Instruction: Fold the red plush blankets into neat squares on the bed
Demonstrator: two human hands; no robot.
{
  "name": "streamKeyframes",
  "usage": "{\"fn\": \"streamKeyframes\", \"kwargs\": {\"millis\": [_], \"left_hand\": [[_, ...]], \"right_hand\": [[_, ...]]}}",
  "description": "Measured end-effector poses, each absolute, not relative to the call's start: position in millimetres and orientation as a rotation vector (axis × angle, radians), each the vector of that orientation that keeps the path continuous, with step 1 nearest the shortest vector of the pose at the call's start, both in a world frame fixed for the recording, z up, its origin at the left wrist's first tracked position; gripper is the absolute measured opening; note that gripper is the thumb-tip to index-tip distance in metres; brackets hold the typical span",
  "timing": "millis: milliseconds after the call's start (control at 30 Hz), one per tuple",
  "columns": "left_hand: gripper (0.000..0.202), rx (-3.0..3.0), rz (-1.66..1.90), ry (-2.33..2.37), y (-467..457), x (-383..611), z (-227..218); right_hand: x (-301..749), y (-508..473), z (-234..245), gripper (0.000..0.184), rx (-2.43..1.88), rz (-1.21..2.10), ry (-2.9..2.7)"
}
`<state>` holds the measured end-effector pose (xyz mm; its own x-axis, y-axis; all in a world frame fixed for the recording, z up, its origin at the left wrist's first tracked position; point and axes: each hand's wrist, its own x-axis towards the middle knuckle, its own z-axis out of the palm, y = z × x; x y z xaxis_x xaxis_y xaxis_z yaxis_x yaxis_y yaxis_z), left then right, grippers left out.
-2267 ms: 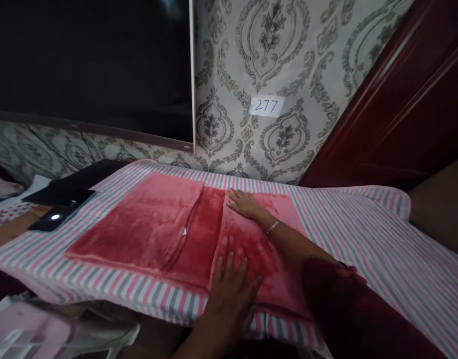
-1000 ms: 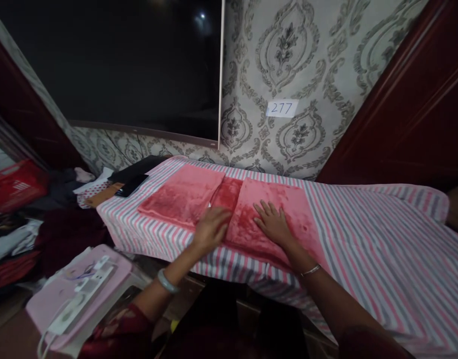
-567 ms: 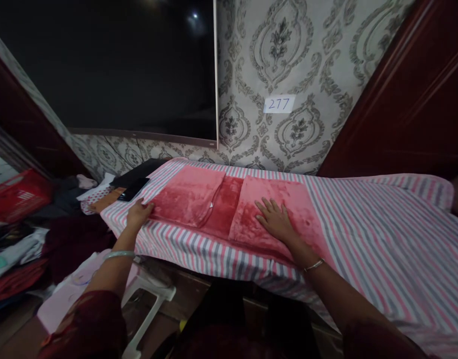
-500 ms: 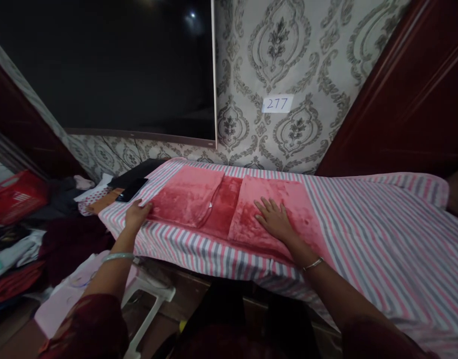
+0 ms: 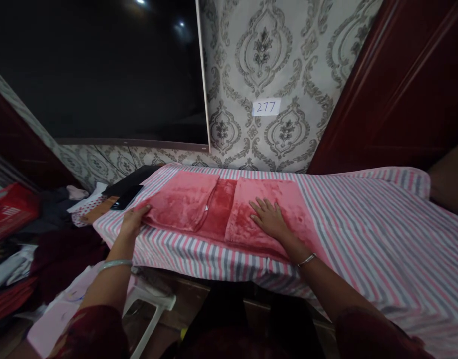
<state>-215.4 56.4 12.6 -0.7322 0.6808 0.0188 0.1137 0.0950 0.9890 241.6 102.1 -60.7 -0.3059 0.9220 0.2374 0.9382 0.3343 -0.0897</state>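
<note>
A red fleece cloth (image 5: 184,202) lies partly folded on a table covered by a pink and grey striped sheet (image 5: 363,234). My right hand (image 5: 268,218) rests flat on the cloth's right folded panel, fingers spread. My left hand (image 5: 133,219) is at the cloth's near left corner, fingers curled around the edge and lifting it slightly off the sheet. A small white tag shows near the cloth's middle fold.
A black phone (image 5: 126,197) and a dark flat item lie at the table's left end. A large dark screen (image 5: 97,70) hangs on the patterned wall beside a paper label reading 277 (image 5: 266,106). A white stool (image 5: 150,309), clothes and a red basket (image 5: 10,212) sit lower left.
My left hand went from the cloth's middle to its left corner and has taken hold of the edge. My right hand has stayed flat on the right panel. The view shifted slightly.
</note>
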Motion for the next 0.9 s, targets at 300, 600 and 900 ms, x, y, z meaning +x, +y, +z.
{"fn": "streamKeyframes", "kwargs": {"millis": [300, 600, 900], "left_hand": [[0.018, 1.57, 1.723, 2.081, 81.7, -115.2, 87.1], [0.026, 2.838, 0.714, 1.312, 27.5, 71.3, 47.1], [0.058, 2.932, 0.617, 1.342, 0.7, 73.5, -24.1]], "right_hand": [[239.9, 101.5, -57.7, 0.056, -1.646, 0.018, -2.32], [266.4, 129.0, -60.4, 0.063, -1.15, 0.728, -1.488], [275.5, 122.5, -39.2, 0.047, -1.003, 1.147, -1.16]]}}
